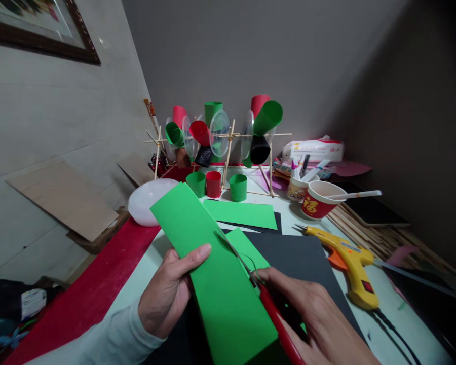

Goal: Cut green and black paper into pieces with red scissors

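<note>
gripping green paper point(213, 284) — left hand point(166, 291); scissors point(275, 315) — right hand point(315, 310); yellow glue gun point(352, 258) at right

3 paper tubes point(213, 184) stand on the bench point(291, 213) before the stick frame point(230, 147), a bowl point(146, 203) to their left, 2 paper cups point(316, 205) to their right, markers point(314, 171) in the rear one. Nearer, the glue gun point(355, 261) lies right of the scissors point(275, 317).

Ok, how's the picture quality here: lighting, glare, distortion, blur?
Head view: dim, uneven light, the gray wall fading nearly black at far right; head view: small glare spot on the pale wall, beside the picture frame; head view: apparent wide-angle stretch; head view: green paper and scissors look fairly sharp.
</note>
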The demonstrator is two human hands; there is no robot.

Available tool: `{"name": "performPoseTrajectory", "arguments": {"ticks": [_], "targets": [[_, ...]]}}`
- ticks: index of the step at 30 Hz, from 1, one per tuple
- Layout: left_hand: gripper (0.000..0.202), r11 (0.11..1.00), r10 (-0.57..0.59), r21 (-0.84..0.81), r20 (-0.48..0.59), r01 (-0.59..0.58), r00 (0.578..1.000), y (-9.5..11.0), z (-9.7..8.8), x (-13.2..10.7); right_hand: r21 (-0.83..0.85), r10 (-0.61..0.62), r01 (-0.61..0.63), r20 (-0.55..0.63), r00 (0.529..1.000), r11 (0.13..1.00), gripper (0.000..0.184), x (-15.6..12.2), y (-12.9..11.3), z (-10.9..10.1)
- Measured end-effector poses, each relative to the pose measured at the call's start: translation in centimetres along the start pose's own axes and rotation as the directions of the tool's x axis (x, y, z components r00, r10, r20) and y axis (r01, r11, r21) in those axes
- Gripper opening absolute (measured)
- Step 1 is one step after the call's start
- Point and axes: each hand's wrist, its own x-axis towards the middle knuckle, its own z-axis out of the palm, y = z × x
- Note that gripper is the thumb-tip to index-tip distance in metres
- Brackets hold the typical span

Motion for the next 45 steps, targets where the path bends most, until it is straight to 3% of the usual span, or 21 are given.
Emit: {"name": "performPoseTrajectory", "arguments": {"ticks": [6,11,18,24,33,38,45], "targets": [[0.033,1.000,0.000,-0.020,0.027,0.001,1.000,0.0,-0.2,-0.1,-0.009,-0.040,0.040,-0.007,0.999,0.999,0.024,-0.2,0.0,0.1],[0.044,1.000,-0.022,-0.011,-0.015,0.021,1.000,0.0,0.1,-0.3,-0.021,-0.041,0.040,-0.019,0.999,0.999,0.026,-0.3,0.0,0.1],[0.013,0.999,-0.024,-0.041,-0.146,0.018,0.989,1.3,0.3,0.1,0.025,-0.022,0.022,-0.010,1.000,0.999,0.028,-0.1,-0.4,-0.1],[0.018,0.999,0.041,0.006,-0.060,-0.040,0.997,1.5,-0.1,0.4,-0.019,0.017,-0.017,-0.020,1.000,1.000,0.022,0.0,-0.4,0.1],[0.019,1.000,0.026,-0.007,-0.050,-0.027,0.998,1.0,-0.1,0.4,-0.026,0.072,-0.072,-0.004,0.997,0.997,0.022,0.1,-0.1,0.8],[0.022,0.999,0.044,-0.018,-0.083,-0.046,0.996,1.2,0.0,0.5,0.049,0.110,-0.112,0.042,0.993,0.992,0.019,0.1,-0.3,0.5],[0.031,0.997,0.081,0.004,-0.057,-0.081,0.995,1.1,-0.1,0.3,0.033,0.092,-0.093,0.040,0.995,0.995,0.018,-0.3,-0.5,0.3]]}}
